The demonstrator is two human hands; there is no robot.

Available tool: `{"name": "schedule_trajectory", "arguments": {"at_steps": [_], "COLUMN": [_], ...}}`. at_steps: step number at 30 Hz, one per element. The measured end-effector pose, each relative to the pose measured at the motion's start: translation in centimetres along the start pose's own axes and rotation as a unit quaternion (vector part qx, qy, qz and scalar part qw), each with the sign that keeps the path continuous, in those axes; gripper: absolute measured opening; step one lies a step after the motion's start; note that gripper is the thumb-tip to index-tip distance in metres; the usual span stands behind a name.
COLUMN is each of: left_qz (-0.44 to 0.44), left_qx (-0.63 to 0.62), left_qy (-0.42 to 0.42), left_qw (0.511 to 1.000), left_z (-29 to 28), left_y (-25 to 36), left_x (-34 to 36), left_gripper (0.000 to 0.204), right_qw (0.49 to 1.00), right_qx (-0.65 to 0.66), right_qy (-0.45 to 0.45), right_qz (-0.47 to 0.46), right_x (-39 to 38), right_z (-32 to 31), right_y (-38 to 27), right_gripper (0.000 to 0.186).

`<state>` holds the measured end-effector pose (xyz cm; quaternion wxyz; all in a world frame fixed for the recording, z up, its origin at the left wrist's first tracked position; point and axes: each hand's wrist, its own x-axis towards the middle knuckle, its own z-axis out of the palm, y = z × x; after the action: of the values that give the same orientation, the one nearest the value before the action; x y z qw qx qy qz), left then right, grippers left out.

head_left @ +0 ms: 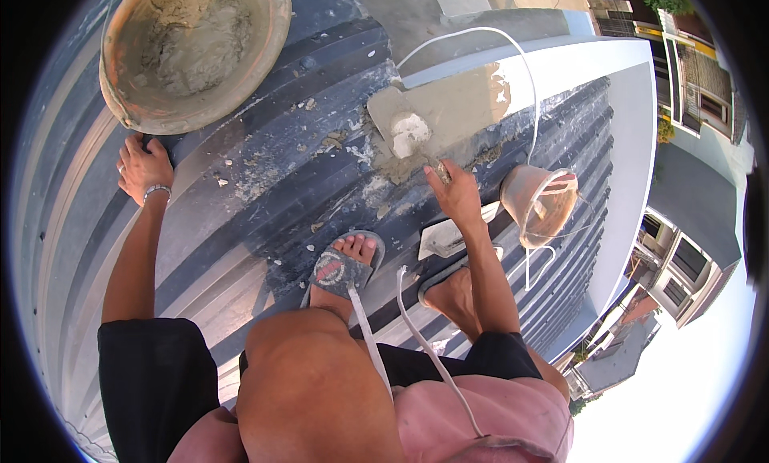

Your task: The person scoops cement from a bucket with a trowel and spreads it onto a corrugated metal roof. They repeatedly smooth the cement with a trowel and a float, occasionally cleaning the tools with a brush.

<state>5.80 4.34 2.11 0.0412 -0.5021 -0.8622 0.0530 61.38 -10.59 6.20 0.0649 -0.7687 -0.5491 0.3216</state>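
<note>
My left hand [144, 167] rests with fingers apart on the dark corrugated metal roof [240, 231], just below a wide basin [116, 86] of grey mortar [192, 46]. My right hand [455, 192] grips the mortar-caked handle of a trowel [438, 171], whose blade lies among wet grey mortar against a low ledge [473, 102] and is hard to make out. A whitish patch [410, 130] shows in that mortar. Beside my right wrist, a flat grey tool or board [440, 239] lies on the roof.
A dirty bucket [529, 191] with a wire handle stands right of my hand. A white cable [531, 78] loops over the ledge. My sandalled feet [352, 251] are on the ribbed sheets, scattered with debris. Beyond the white roof edge [621, 191], neighbouring houses [685, 263] appear far below.
</note>
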Motion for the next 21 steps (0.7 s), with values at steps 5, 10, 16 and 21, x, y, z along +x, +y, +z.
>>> {"name": "schedule_trajectory", "arguments": {"at_steps": [5,10,16,21], "left_qz": [-0.004,-0.009,0.002,0.001], "left_qx": [0.007,0.006,0.008,0.004], "left_qy": [-0.004,-0.010,0.005,0.008], "left_qw": [1.000,1.000,1.000,1.000], "left_z": [0.1,-0.2,0.2,-0.1], "left_y": [-0.1,0.3,-0.3,-0.2], "left_x": [0.2,0.1,0.1,0.1], "left_gripper": [0.039,0.037,0.036,0.036], "right_qw": [0.992,0.988,0.995,0.998], "right_qx": [-0.065,0.034,0.102,0.008], "right_qy": [0.109,0.107,-0.009,0.057], "right_qz": [0.015,0.106,0.008,0.013], "right_x": [2.0,3.1,-1.3,-1.6], "right_z": [-2.1,-2.4,2.2,2.2], "right_y": [2.5,4.2,-0.6,-0.6], "right_gripper": [0.044,0.046,0.045,0.043]}}
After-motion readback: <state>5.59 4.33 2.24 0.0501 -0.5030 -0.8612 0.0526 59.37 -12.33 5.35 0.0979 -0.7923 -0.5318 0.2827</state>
